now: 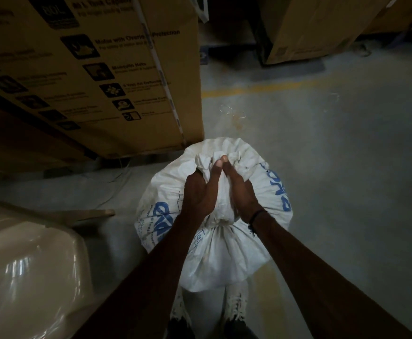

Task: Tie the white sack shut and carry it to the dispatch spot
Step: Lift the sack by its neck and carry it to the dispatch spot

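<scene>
My left hand (pixel 200 194) and right hand (pixel 240 194) are both closed around the gathered neck (pixel 220 192) of the white sack (pixel 214 255), one on each side, with the fingertips meeting at the top of the bunched fabric. Below my palms the neck narrows to a cinched waist, and a thin cord or tie (pixel 220 222) appears to circle it there; I cannot tell whether it is knotted. The sack itself stands upright on the concrete floor (pixel 334 167) directly in front of my feet, full and rounded, with blue print on its left and right flanks. I judge the step in hand to be the closing of the mouth: the fabric is collected and compressed, but the tie is not confirmed secure and the carry has not begun. The next move calls for keeping one hand clamped on the neck so that the gather does not spread, while the other hand pulls the tie tight and finishes the knot. A large cardboard carton (pixel 89 69) stands close on the left, touching or nearly touching the sack, and a beige plastic chair (pixel 28 265) sits at lower left. A yellow floor line (pixel 261 88) crosses the floor ahead, with more cartons (pixel 322 28) beyond it.
</scene>
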{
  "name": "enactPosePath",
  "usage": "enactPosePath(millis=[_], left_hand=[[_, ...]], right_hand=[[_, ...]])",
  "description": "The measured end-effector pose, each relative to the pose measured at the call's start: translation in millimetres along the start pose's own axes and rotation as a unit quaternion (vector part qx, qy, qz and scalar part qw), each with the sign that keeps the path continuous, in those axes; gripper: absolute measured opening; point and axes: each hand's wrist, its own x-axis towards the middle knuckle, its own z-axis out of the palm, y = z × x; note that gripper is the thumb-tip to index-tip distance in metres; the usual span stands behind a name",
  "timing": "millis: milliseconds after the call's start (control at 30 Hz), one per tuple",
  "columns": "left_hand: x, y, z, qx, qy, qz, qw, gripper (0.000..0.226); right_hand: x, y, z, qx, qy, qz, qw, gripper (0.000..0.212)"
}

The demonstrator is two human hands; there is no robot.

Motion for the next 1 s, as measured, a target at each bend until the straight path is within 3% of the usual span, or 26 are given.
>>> enactPosePath(millis=[100,167,267,367,433,567,667,733,800,867,1000], left_hand=[[-13,-5,2,0.018,0.064,-0.010,0.998,0.047],[-23,0,1,-0.009,0.078,-0.068,0.995,0.037],[-34,5,-1,-0.091,0.072,-0.157,0.981,0.043],[-44,25,-8,-0.112,0.058,-0.175,0.976,0.055],[-51,43,-14,-0.136,0.062,-0.184,0.972,0.044],[-65,78,-23,-0.140,0.071,-0.185,0.970,0.036],[-75,111,-31,-0.148,0.064,-0.168,0.972,0.055],[-80,134,-39,-0.163,0.064,-0.151,0.973,0.035],[-91,158,-47,-0.168,0.067,-0.140,0.974,0.022],[-106,181,-56,-0.167,0.067,-0.120,0.976,0.021],[-133,220,-74,-0.192,0.050,-0.077,0.977,0.021]], right_hand=[[-13,5,2,0.013,-0.003,0.006,1.000,0.076],[-24,4,0,-0.001,0.003,0.019,1.000,0.083],[-42,-2,0,-0.033,0.003,0.015,0.999,0.082],[-64,-22,-2,-0.048,0.006,0.000,0.999,0.063],[-78,-39,-1,-0.061,0.008,-0.012,0.998,0.062],[-107,-70,-2,-0.086,0.010,-0.027,0.996,0.058],[-127,-93,0,-0.090,0.027,-0.045,0.995,0.080],[-143,-111,1,-0.088,0.038,-0.070,0.993,0.087],[-169,-134,1,-0.089,0.037,-0.097,0.991,0.078],[-192,-150,-1,-0.084,0.039,-0.109,0.990,0.059],[-233,-178,-3,-0.059,0.048,-0.130,0.989,0.042]])
